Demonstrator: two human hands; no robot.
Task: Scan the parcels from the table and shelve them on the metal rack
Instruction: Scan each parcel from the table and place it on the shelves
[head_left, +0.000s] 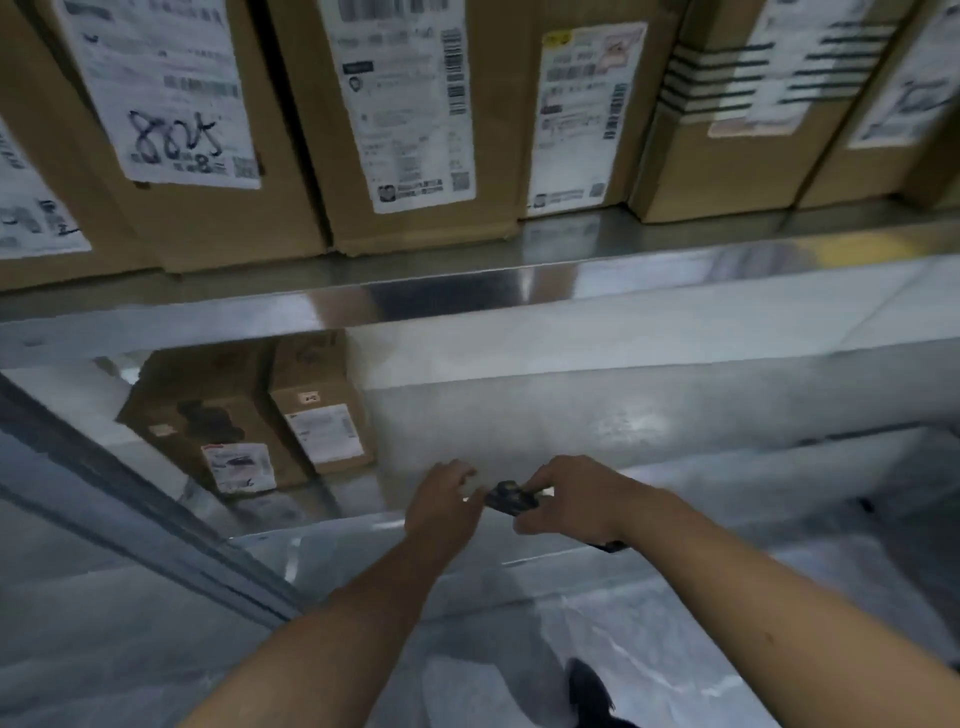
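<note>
My right hand grips a small black scanner in front of the metal rack. Just left of the scanner is my left hand, its fingers loosely bent and their tips close to the device; I cannot tell whether they touch it. Several brown cardboard parcels with white shipping labels stand side by side on the upper shelf, among them one marked by hand in black and one with a long label. Two more parcels stand on the lower shelf, to the left of my hands.
The lower shelf stretches bare to the right of the two parcels. A grey rack upright runs diagonally at the left. Below is pale floor, with a dark shoe at the bottom edge.
</note>
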